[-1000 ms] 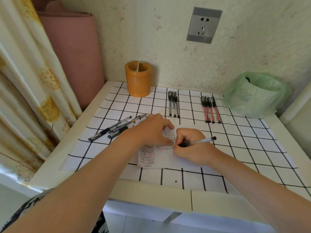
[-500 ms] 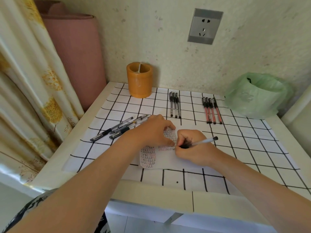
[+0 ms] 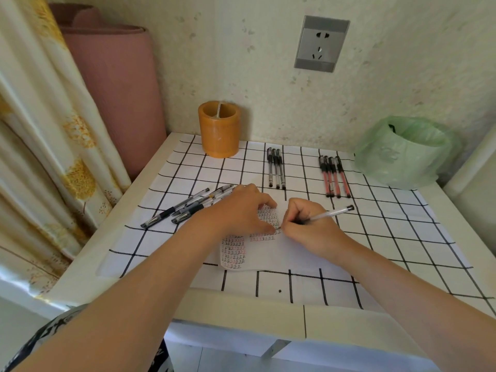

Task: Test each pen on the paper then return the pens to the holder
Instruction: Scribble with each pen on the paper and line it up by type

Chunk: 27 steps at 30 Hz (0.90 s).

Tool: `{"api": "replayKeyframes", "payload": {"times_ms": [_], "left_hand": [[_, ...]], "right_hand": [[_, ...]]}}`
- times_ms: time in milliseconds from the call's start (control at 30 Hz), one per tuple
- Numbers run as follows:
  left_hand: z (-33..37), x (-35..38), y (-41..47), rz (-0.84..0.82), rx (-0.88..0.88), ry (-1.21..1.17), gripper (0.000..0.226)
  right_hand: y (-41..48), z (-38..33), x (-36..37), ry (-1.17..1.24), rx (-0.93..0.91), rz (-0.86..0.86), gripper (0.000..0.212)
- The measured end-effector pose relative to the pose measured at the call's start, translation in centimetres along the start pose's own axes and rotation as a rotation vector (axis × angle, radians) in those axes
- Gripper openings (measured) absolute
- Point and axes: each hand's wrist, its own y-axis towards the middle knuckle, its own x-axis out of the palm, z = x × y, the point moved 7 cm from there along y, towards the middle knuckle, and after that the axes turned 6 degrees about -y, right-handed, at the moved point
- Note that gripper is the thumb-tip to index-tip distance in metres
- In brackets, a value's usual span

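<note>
A white paper covered with small red and black marks lies on the checked tablecloth. My left hand presses flat on its upper part. My right hand grips a clear pen, tip down on the paper beside my left fingers. The orange holder stands at the back against the wall. Three black pens lie side by side behind the paper. Several red pens lie to their right. Several more pens lie slanted at the left, partly under my left hand.
A container lined with a green plastic bag stands at the back right. A curtain and a pink roll stand along the table's left side. A wall socket is above the pens.
The view has shifted slightly. Both hands stay on the paper, the right hand's pen still touching it near the same spot.
</note>
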Motion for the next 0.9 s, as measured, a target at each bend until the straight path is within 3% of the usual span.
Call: {"api": "replayKeyframes", "payload": {"times_ms": [267,433,567,700,767,900], "left_hand": [[-0.8,-2.1,-0.7,0.039,-0.023,-0.042,0.032],[-1.7,-3.4,-1.7,0.048,-0.081,0.003,0.028],[-1.8,-3.2,-2.3,0.022,-0.1,0.082,0.033],[-2.0,-2.7,-2.0,0.036,-0.102,0.108,0.022],[-2.0,-2.8,-1.9,0.067,-0.106,0.106,0.018],[-2.2,-3.1,-2.0,0.092,-0.138,0.128,0.017]], "right_hand": [[0.3,0.3,-0.6,0.154,0.053,0.069,0.015],[0.7,0.2,-0.9,0.277,0.11,0.079,0.037],[0.9,-0.7,-1.1,0.417,0.116,0.037,0.042],[1.1,-1.2,-1.2,0.645,0.214,-0.038,0.043],[1.2,-1.4,-1.3,0.578,0.202,-0.041,0.043],[1.6,-1.7,-1.9,0.198,0.13,0.029,0.04]]}}
